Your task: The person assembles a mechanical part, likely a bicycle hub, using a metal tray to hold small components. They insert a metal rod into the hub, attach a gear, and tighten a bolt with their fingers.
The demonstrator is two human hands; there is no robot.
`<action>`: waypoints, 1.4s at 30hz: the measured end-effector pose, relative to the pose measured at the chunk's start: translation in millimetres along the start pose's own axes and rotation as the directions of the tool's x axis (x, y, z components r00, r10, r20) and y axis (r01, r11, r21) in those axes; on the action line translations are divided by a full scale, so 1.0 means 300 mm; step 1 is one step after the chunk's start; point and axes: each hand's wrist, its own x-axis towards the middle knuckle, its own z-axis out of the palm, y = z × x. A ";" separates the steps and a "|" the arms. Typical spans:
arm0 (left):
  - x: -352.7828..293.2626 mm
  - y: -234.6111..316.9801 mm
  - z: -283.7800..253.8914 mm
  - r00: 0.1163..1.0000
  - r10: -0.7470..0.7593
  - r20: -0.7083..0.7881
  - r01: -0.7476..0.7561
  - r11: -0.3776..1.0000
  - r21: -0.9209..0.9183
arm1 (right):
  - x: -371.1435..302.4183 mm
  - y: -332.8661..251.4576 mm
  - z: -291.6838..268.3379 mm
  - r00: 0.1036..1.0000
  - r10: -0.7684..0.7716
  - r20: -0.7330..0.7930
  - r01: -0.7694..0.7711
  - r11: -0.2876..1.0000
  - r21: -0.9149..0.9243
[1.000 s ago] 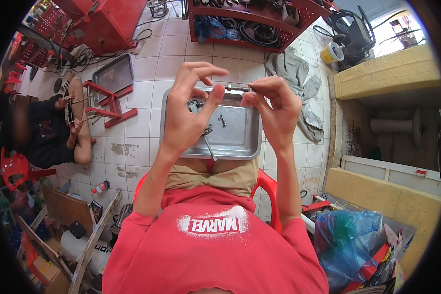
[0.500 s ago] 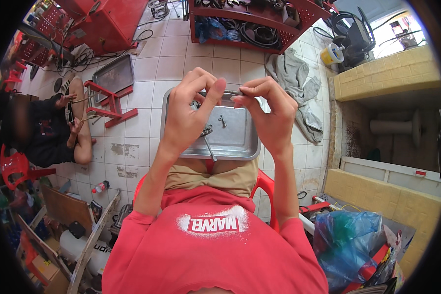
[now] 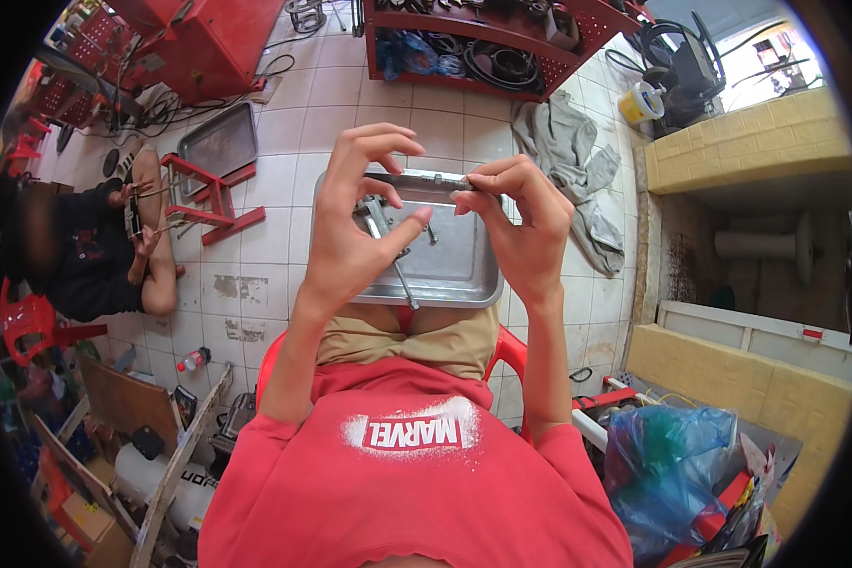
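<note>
Between the thumb and forefinger of my right hand is one end of a thin metal bolt, which points left, with what looks like a nut around its shank. My left hand is open, its fingers curved and apart from the thumb, close to the bolt's free end and not touching it. Below both hands a shallow metal tray rests on my lap. A metal clamp-like tool with a long rod lies at its left, partly hidden by my left hand. A smaller bolt sits near the tray's middle.
A person sits at the left, hands on a metal part, beside a red stand and another tray. Ahead stands a red tool cart. Grey cloth lies on the floor; a blue plastic bag is at the near right.
My left hand has let go of the bolt, and its fingers have spread apart. The bolt stays in my right hand, now more exposed.
</note>
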 end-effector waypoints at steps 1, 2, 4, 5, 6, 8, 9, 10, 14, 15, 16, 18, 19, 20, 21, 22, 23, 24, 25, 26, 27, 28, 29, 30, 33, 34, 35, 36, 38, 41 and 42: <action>-0.001 0.000 -0.001 1.000 -0.019 0.010 0.019 1.000 -0.014 | -0.002 0.005 -0.002 1.000 0.002 0.003 -0.002 1.000 0.002; -0.003 -0.001 -0.007 0.999 -0.038 0.020 0.038 0.999 -0.027 | -0.004 0.009 -0.004 1.000 0.004 0.006 -0.004 1.000 0.004; -0.002 -0.030 -0.035 0.994 -0.035 0.107 0.028 0.998 0.060 | -0.008 -0.002 -0.006 0.999 0.023 0.027 -0.023 1.000 0.018; 0.002 -0.080 -0.061 0.983 -0.020 0.185 -0.010 0.988 0.157 | -0.009 -0.006 -0.007 0.999 0.031 0.038 -0.032 0.999 0.025; 0.004 -0.086 -0.065 0.977 -0.014 0.213 -0.031 0.978 0.209 | -0.008 -0.003 -0.006 0.999 0.017 0.036 -0.017 1.000 0.008; 0.003 -0.079 -0.056 0.976 -0.005 0.216 -0.054 0.963 0.266 | -0.007 0.003 -0.003 0.999 -0.012 0.031 0.013 1.000 -0.027; 0.004 -0.060 -0.040 0.981 0.000 0.196 -0.054 0.962 0.269 | -0.006 0.001 -0.006 1.000 -0.006 0.024 0.006 1.000 -0.023; 0.005 -0.036 -0.024 0.992 0.039 0.121 -0.063 0.977 0.205 | -0.004 0.000 -0.007 1.000 0.000 0.016 0.000 1.000 -0.015; 0.014 -0.012 -0.032 0.993 0.099 0.069 -0.109 0.980 0.164 | -0.008 0.011 -0.011 1.000 0.002 0.004 -0.002 1.000 -0.016; 0.020 -0.020 -0.051 0.988 0.093 0.121 -0.117 0.971 0.207 | -0.010 0.007 -0.009 1.000 0.007 -0.001 -0.007 1.000 -0.004; 0.021 -0.046 -0.067 0.969 0.139 0.204 -0.193 0.941 0.276 | -0.010 0.002 -0.002 1.000 0.009 -0.004 -0.009 1.000 0.010; 0.019 -0.083 -0.075 0.940 0.176 0.293 -0.272 0.905 0.327 | -0.011 0.002 0.003 1.000 -0.001 -0.004 0.001 1.000 0.013; 0.022 -0.076 -0.069 0.939 0.176 0.297 -0.271 0.908 0.319 | -0.011 0.005 0.005 1.000 -0.013 -0.002 0.013 1.000 0.002; 0.013 -0.058 -0.050 0.966 0.138 0.220 -0.191 0.952 0.240 | -0.011 0.008 0.006 1.000 -0.026 0.001 0.026 1.000 -0.009; 0.012 -0.030 -0.031 0.985 0.091 0.148 -0.114 0.982 0.149 | -0.010 0.009 0.003 0.999 -0.034 0.001 0.034 0.999 -0.018; 0.011 -0.009 -0.022 0.991 0.077 0.105 -0.089 0.990 0.113 | -0.009 0.010 -0.001 0.999 -0.042 0.001 0.042 0.999 -0.027; 0.010 0.008 -0.015 0.996 0.061 0.061 -0.066 0.995 0.075 | -0.009 0.010 -0.004 0.999 -0.050 0.001 0.050 0.998 -0.036; 0.010 0.006 -0.019 0.996 0.059 0.062 -0.065 0.993 0.097 | -0.010 0.007 -0.003 1.000 -0.032 0.000 0.032 0.999 -0.016; 0.010 0.003 -0.023 0.996 0.056 0.064 -0.064 0.991 0.117 | -0.012 0.003 0.000 1.000 -0.013 0.000 0.013 1.000 0.004; 0.013 -0.020 -0.039 0.992 0.065 0.110 -0.086 0.977 0.195 | -0.013 0.001 0.002 1.000 0.006 0.000 -0.006 1.000 0.025; 0.015 -0.034 -0.047 0.985 0.072 0.156 -0.112 0.956 0.271 | -0.013 0.003 0.004 1.000 0.005 -0.009 -0.005 1.000 0.021; 0.012 -0.037 -0.047 0.983 0.088 0.164 -0.134 0.946 0.296 | -0.014 0.007 0.007 1.000 0.004 -0.018 -0.003 1.000 0.018; 0.009 -0.038 -0.047 0.980 0.105 0.172 -0.156 0.934 0.320 | -0.015 0.010 0.008 1.000 0.003 -0.028 -0.002 1.000 0.014; 0.005 -0.038 -0.047 0.976 0.120 0.181 -0.177 0.922 0.344 | -0.015 0.013 0.008 1.000 0.009 -0.023 -0.008 1.000 0.030; -0.002 -0.027 -0.035 0.977 0.151 0.150 -0.199 0.901 0.385 | -0.017 0.016 0.009 1.000 0.025 -0.011 -0.024 0.997 0.078; -0.011 -0.027 -0.026 0.982 0.146 0.117 -0.179 0.912 0.369 | -0.017 0.013 0.013 1.000 0.029 -0.008 -0.028 0.995 0.097; -0.021 -0.028 -0.015 0.987 0.139 0.084 -0.160 0.922 0.353 | -0.017 0.008 0.018 0.999 0.033 -0.005 -0.032 0.993 0.115; -0.028 -0.031 -0.002 0.990 0.133 0.052 -0.142 0.932 0.333 | -0.014 -0.001 0.030 0.997 0.061 -0.040 -0.054 0.987 0.152; -0.040 -0.043 0.011 0.989 0.146 0.012 -0.144 0.951 0.274 | -0.007 -0.022 0.071 0.987 0.120 -0.107 -0.094 0.970 0.226; -0.043 -0.030 0.023 0.991 0.105 -0.086 -0.086 0.977 0.196 | -0.004 0.006 0.113 0.979 0.152 -0.138 -0.117 0.965 0.235; -0.043 -0.025 0.016 0.988 0.081 -0.132 -0.057 0.983 0.177 | -0.010 0.023 0.124 0.977 0.188 -0.098 -0.156 0.951 0.266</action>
